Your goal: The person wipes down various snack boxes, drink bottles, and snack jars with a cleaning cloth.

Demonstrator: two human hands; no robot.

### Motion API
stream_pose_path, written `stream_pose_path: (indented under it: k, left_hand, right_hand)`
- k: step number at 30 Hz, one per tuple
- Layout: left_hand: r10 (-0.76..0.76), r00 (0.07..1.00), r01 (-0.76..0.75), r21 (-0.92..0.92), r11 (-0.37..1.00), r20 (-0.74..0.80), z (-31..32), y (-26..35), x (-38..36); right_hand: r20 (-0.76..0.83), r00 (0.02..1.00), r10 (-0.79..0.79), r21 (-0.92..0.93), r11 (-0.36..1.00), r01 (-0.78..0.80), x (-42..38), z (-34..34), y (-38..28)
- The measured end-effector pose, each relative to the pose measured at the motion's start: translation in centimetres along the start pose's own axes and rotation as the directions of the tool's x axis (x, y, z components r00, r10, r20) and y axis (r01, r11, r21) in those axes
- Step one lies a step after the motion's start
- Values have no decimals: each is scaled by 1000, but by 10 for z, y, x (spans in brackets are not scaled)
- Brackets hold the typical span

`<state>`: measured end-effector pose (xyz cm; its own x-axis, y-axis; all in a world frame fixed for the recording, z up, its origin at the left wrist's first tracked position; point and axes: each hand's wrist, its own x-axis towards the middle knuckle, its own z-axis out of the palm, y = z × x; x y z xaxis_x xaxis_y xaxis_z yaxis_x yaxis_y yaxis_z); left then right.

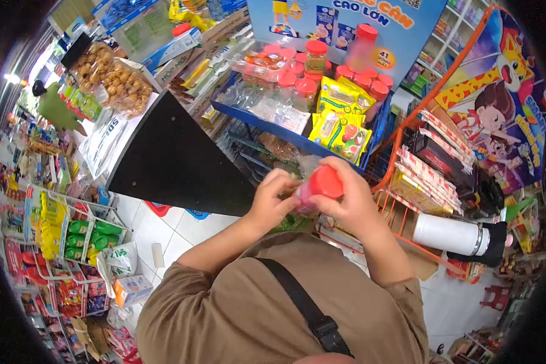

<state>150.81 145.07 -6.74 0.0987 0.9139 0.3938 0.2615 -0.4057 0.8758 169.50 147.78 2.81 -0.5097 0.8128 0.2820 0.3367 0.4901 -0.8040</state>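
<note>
My right hand (pixel 356 203) is wrapped round a small plastic jar (pixel 326 182) with a red lid, tilted so that the lid faces up and toward me. At the jar's lower end, the curled fingers of my left hand (pixel 269 203) press against its side, over what looks like a pinkish label. Beyond my fingers lies a bit of clear plastic, too blurred to make out. Just past my hands is a blue tray (pixel 272 128) with several red-lidded jars (pixel 316 57), yellow packets (pixel 341 130) and clear plastic bags (pixel 279 115).
A black panel (pixel 176 161) juts out at the left, by a bag of round brown snacks (pixel 115 79). An orange wire rack (pixel 400 142) stands at the right, with a white cylinder (pixel 449 235) on it. Stocked shelves (pixel 73 233) line the left.
</note>
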Motion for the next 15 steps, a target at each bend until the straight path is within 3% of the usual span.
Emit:
stream_pose_path:
  k: [2, 3, 4, 5, 7, 9, 11, 12, 13, 15]
  left_hand:
    - [103, 991, -109, -61, 992, -88, -3, 1, -9]
    - [152, 979, -165, -89, 982, -138, -7, 1, -10]
    - [276, 955, -268, 75, 960, -113, -16, 5, -9]
    - [342, 931, -327, 121, 937, -129, -16, 6, -8]
    - [463, 872, -425, 228, 876, -155, -19, 7, -13]
    - [411, 901, -380, 201, 903, -142, -21, 24, -10]
    - [397, 906, -369, 187, 910, -144, -22, 26, -3]
    - [372, 915, -346, 168, 923, -157, -24, 25, -3]
    - [355, 919, -326, 173, 929, -173, -26, 22, -4]
    - [310, 928, -274, 184, 944, -208, -30, 15, -13]
  right_hand:
    - [-25, 989, -142, -150, 979, 137, 6, 8, -9]
    - [3, 991, -135, -164, 977, 134, 7, 9, -21]
    - [3, 988, -155, -213, 965, 152, 10, 12, -27]
    - [6, 984, -180, -260, 950, 175, 14, 13, -29]
    - [74, 989, -125, -384, 912, 144, 29, 11, -29]
    - [122, 992, -30, -441, 894, 81, 48, 5, -19]
    - [-65, 984, 166, -465, 868, -177, 72, -19, -23]
    - [-179, 972, 152, -536, 813, -226, 83, -37, -19]
    - [-290, 938, 189, -480, 819, -314, 94, -54, -17]
    - [-492, 870, 33, -492, 814, -309, 122, -90, 20]
